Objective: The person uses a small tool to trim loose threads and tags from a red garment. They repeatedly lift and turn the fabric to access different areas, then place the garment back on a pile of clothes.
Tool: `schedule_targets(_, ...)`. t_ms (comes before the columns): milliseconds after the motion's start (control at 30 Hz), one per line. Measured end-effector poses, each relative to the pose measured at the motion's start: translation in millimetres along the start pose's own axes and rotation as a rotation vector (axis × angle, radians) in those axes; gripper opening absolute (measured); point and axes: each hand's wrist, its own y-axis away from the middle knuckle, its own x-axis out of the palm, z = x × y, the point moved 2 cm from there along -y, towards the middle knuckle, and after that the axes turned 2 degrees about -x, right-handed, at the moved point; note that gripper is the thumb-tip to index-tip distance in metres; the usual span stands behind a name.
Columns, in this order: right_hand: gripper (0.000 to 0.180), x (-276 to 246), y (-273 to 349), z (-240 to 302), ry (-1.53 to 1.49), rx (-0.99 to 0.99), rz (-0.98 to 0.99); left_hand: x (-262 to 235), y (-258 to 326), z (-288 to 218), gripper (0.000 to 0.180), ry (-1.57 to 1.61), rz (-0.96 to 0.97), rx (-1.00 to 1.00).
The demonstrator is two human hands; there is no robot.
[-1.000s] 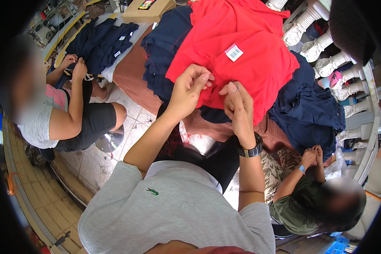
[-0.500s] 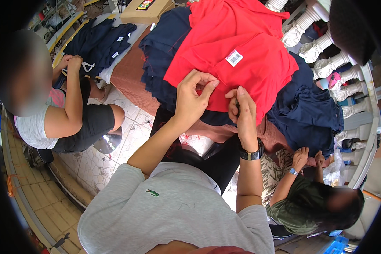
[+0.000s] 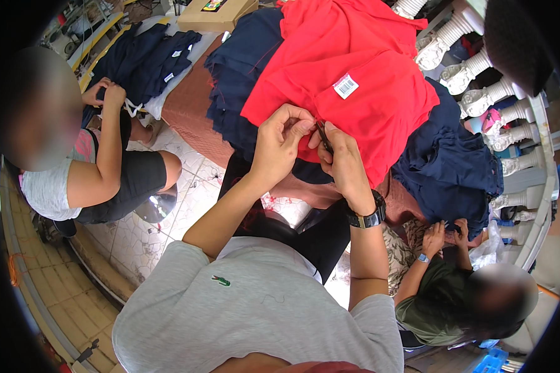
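A red garment (image 3: 361, 118) with a white barcode label (image 3: 345, 86) lies spread over a stack of navy garments (image 3: 233, 93). Above the red cloth's near part, my left hand (image 3: 279, 144) is closed, thumb and forefinger pinching what looks like a fine red thread. My right hand (image 3: 347, 163) is wrapped round small dark thread snips (image 3: 325, 139). Their tips point up toward the left fingertips, almost touching them. Much of the snips is hidden by the right fingers.
More navy garments (image 3: 451, 165) hang at the right, beside white ornate balusters (image 3: 460, 81). One person (image 3: 74, 180) sits at left near dark clothes (image 3: 146, 65); another (image 3: 442, 298) handles navy cloth at lower right. A cardboard box (image 3: 214, 15) stands at the back.
My right hand has moved left and up, bringing the snips to the left fingertips. The left hand has stayed nearly in place, still pinching. The red garment lies as before.
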Motion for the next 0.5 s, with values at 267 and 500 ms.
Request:
schedule_targets(267,0.047,1,-8,4,-0.206,0.067,0.039,-1,0,-5,0.006,0.101,0.092,0.001)
schedule_targets(500,0.042,2,-11,1,-0.276,0.09,0.032,1,1,-12,0.005,0.049,0.069,0.027)
